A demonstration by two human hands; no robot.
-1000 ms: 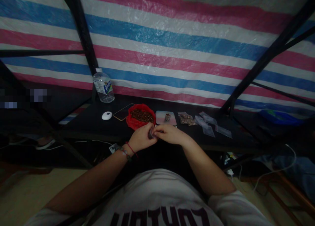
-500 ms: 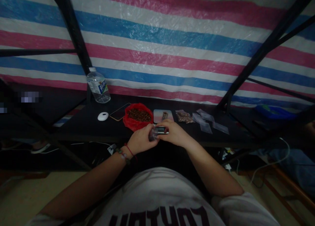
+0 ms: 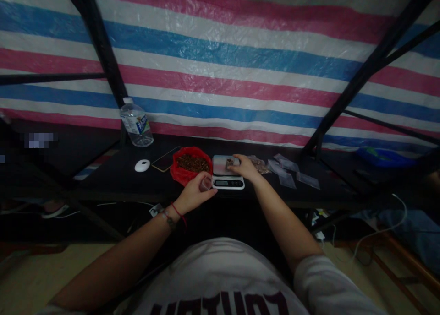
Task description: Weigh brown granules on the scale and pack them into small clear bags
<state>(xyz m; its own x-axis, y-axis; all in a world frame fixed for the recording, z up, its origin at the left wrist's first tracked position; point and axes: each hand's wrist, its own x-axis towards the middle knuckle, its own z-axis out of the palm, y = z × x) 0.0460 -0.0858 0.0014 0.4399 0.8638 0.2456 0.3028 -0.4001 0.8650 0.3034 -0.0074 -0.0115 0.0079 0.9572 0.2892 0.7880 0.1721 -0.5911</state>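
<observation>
My left hand [image 3: 194, 192] is closed around a small clear plastic cup [image 3: 206, 183], just in front of the red plastic bag [image 3: 178, 175]. Inside that open bag lies a heap of small brown pieces [image 3: 192, 163]. My right hand [image 3: 244, 168] reaches over a white digital scale [image 3: 237, 184]. Its thumb and index finger are on either side of a small clear container of brown bits [image 3: 229, 162], which stands on the scale's platform. The scale's display faces me; its reading is too small to make out.
A filled clear packet [image 3: 260, 165] and several flat clear bags [image 3: 287, 180] lie to the right. Leftward are a phone [image 3: 165, 161], a white oval object [image 3: 142, 165] and a large plastic bottle [image 3: 136, 125]. Dark metal posts [image 3: 110, 63] frame the black tabletop [image 3: 117, 175].
My hands have moved apart. The left one went left toward the red bag with the clear cup; the right one went up to the container on the scale. The scale's front is now uncovered.
</observation>
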